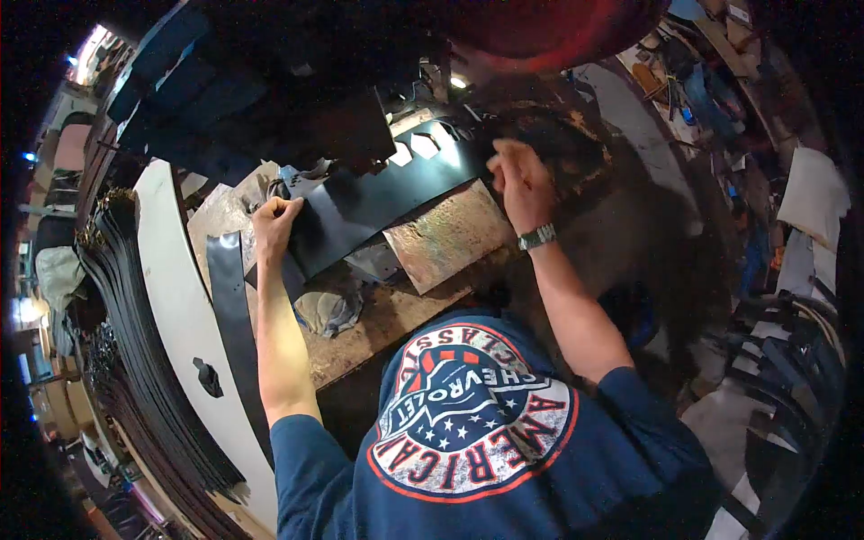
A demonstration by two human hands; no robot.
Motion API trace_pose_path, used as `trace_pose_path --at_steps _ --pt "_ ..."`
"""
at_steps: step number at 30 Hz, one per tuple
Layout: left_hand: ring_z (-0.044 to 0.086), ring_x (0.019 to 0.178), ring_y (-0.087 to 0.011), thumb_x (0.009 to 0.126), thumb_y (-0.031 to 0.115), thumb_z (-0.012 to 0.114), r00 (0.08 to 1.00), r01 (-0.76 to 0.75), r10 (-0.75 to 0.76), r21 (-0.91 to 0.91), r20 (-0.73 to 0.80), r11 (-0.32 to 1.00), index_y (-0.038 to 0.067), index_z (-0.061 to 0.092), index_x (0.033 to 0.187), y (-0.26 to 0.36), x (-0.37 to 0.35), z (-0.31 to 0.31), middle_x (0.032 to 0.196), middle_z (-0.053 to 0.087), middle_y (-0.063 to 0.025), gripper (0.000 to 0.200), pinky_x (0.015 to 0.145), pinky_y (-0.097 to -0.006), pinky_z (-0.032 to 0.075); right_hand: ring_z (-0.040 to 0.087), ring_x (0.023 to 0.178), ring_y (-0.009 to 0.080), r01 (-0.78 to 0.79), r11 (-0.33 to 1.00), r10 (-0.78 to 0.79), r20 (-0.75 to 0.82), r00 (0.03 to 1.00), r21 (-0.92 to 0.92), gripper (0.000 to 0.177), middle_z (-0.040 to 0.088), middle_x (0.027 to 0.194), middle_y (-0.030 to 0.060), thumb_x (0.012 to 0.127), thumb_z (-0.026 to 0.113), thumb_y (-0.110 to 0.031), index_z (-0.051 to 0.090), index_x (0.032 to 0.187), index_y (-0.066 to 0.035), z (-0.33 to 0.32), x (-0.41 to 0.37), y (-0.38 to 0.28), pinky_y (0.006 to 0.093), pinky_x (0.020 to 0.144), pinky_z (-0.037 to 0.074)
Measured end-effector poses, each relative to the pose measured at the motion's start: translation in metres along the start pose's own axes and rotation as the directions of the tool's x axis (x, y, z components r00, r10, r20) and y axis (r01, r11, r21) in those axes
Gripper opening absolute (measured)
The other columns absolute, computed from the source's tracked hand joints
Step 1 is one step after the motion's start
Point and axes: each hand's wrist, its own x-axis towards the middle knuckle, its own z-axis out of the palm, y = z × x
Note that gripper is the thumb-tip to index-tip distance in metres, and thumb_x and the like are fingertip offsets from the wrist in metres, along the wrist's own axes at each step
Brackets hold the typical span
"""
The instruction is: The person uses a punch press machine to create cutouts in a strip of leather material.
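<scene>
A long, glossy black sheet, which looks like leather [369, 211], lies slanted across the work surface under a dark machine head. Several cut-out openings run along its far edge, with pale light showing through. My left hand [277, 223] is closed at the sheet's left end, thumb and forefinger pinching its edge. Off the sheet's right end is my right hand [524, 184], its fingers loosely bent and apart, with nothing visible in them. A watch with a metal band [538, 237] sits on my right wrist. Nearer my body, a worn brownish board [450, 236] lies partly beneath the sheet.
A dark machine head [261, 99] overhangs the work from above, with a red rounded part [558, 31] beside it. A crumpled grey cloth or glove [328, 310] lies near my left forearm. Long black strips [148, 333] hang at left, next to a white panel [193, 333].
</scene>
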Motion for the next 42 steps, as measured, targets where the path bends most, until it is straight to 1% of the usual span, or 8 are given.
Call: trace_pose_path --at_steps 5,13,19,23,24,26,32,42 --pt "0.045 0.061 -0.0033 0.084 0.021 0.076 1.0 -0.003 0.003 -0.026 -0.006 1.0 0.0 0.065 0.072 -0.007 0.004 0.001 0.063 0.054 0.0048 0.027 0.054 -0.0237 0.036 0.062 0.068 0.0117 -0.168 0.804 0.013 0.265 0.964 0.571 0.025 0.07 0.092 0.0098 0.098 0.062 -0.031 0.061 0.105 -0.007 0.045 0.04 -0.042 0.0267 0.061 0.05" --pt "0.049 0.06 -0.0065 0.082 0.025 0.077 1.0 0.006 -0.006 0.035 -0.003 0.999 -0.001 0.064 0.073 0.002 0.002 -0.003 0.061 0.057 0.0001 0.03 0.053 -0.027 0.04 0.055 0.053 0.0108 -0.167 0.811 0.019 0.261 0.965 0.56 0.026 0.062 0.071 0.0031 0.096 0.065 -0.033 0.063 0.092 -0.007 0.057 0.07 -0.016 0.0247 0.044 0.037" --pt "0.046 0.06 -0.0043 0.083 0.022 0.077 0.999 0.031 -0.028 -0.088 0.029 0.996 0.001 0.062 0.069 -0.014 0.007 0.001 0.062 0.054 0.004 0.03 0.053 -0.0249 0.037 0.049 0.046 0.0084 -0.325 0.869 0.274 0.184 0.944 0.373 0.033 0.061 0.067 0.0012 0.096 0.065 -0.036 0.063 0.081 -0.006 0.049 0.055 -0.023 0.0225 0.044 0.033" --pt "0.043 0.06 -0.0033 0.085 0.022 0.077 0.998 0.038 -0.028 -0.166 0.059 0.985 0.003 0.061 0.068 -0.02 0.008 0.001 0.062 0.052 0.0066 0.03 0.052 -0.0246 0.033 0.054 0.058 0.0045 0.116 0.992 -0.11 0.117 0.987 -0.043 0.027 0.063 0.068 0.0 0.097 0.063 -0.029 0.068 0.085 -0.005 0.05 0.027 -0.006 0.022 0.051 0.042" --pt "0.043 0.059 -0.0036 0.084 0.023 0.077 0.997 0.043 -0.031 -0.152 0.076 0.988 0.002 0.061 0.068 -0.017 0.006 0.001 0.062 0.051 0.0065 0.031 0.051 -0.0251 0.033 0.062 0.068 0.0134 0.323 0.885 -0.263 0.214 0.941 -0.334 0.018 0.067 0.078 0.0058 0.093 0.065 -0.022 0.07 0.093 -0.005 0.047 0.024 -0.003 0.0287 0.062 0.049" --pt "0.043 0.059 -0.0041 0.083 0.024 0.078 0.993 0.047 -0.033 -0.123 0.114 0.991 0.002 0.061 0.068 -0.014 0.009 0.003 0.062 0.05 0.0063 0.032 0.051 -0.0261 0.033 0.064 0.083 0.0312 0.696 0.608 -0.559 0.416 0.717 -0.382 0.017 0.068 0.085 0.0122 0.084 0.069 -0.019 0.068 0.094 -0.005 0.058 0.024 -0.006 0.0415 0.075 0.05" --pt "0.046 0.059 -0.0073 0.081 0.025 0.075 0.947 0.078 -0.065 -0.031 0.315 0.996 -0.002 0.061 0.069 -0.011 0.018 -0.002 0.06 0.052 0.0014 0.032 0.053 -0.0303 0.038 0.058 0.094 0.0307 0.771 0.419 -0.429 0.643 0.634 -0.48 0.019 0.065 0.095 0.007 0.089 0.064 -0.031 0.069 0.095 -0.014 0.06 0.014 -0.007 0.0433 0.082 0.042" --pt "0.051 0.063 -0.0131 0.075 0.024 0.07 0.83 0.061 -0.152 0.184 0.536 0.981 -0.007 0.062 0.075 0.048 -0.042 -0.014 0.062 0.057 -0.008 0.032 0.059 -0.0371 0.043 0.056 0.093 0.0266 0.752 0.438 -0.305 0.706 0.639 -0.492 0.023 0.062 0.088 0.002 0.079 0.076 -0.033 0.064 0.076 -0.013 0.011 -0.027 -0.025 0.0416 0.085 0.04"
